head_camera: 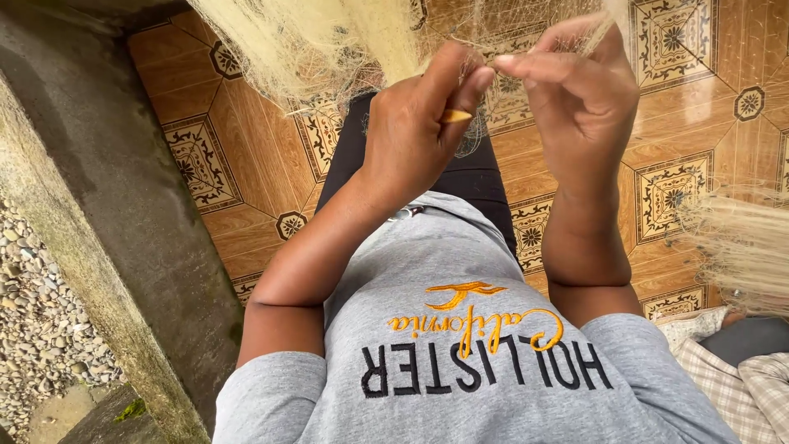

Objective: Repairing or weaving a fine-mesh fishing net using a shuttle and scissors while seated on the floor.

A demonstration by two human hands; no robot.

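Both hands pinching pale netting (329,41), left hand (411,123) gripping yellow needle (454,116), right hand (579,90) touching, concrete wall (90,205) left.

Fine pale fibrous net (312,49), glossy tiles (246,131)

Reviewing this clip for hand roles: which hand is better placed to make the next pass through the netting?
Probably the left hand: its grip already pinches the small yellow tool right at the pale netting. The right hand is pinching the mesh strands, so it seems busy holding them.
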